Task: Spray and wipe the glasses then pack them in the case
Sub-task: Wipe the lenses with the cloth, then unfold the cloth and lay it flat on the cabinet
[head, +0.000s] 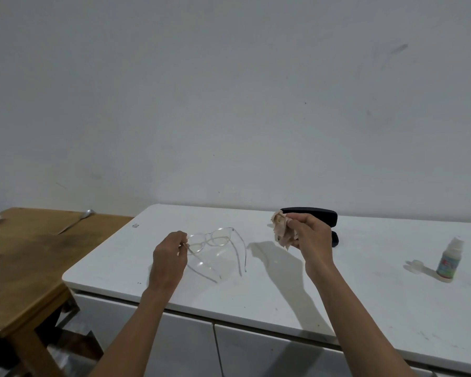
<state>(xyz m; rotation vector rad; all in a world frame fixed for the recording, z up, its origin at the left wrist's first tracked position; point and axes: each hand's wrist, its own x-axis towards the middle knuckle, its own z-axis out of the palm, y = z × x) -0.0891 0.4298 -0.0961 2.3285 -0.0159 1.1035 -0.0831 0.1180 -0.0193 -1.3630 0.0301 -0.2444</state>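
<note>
the left hand (169,257) pinches the clear glasses (215,240) by one corner, above the white counter (256,295). the right hand (310,235) clutches a crumpled cloth (282,228); just behind it lies the open black case (324,213), the spray bottle (447,261) well off to its right.

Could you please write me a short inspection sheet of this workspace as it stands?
Surface: white cabinet top, faintly marked.
Job's things: clear glasses, temples open; black case open behind; spray bottle upright, its cap beside it.
Clutter: nothing seen.
Grip: left hand pinches the glasses' frame; right hand holds a crumpled cloth.
Cables: nothing seen.
Surroundings: wooden table at left, white wall behind.
</note>
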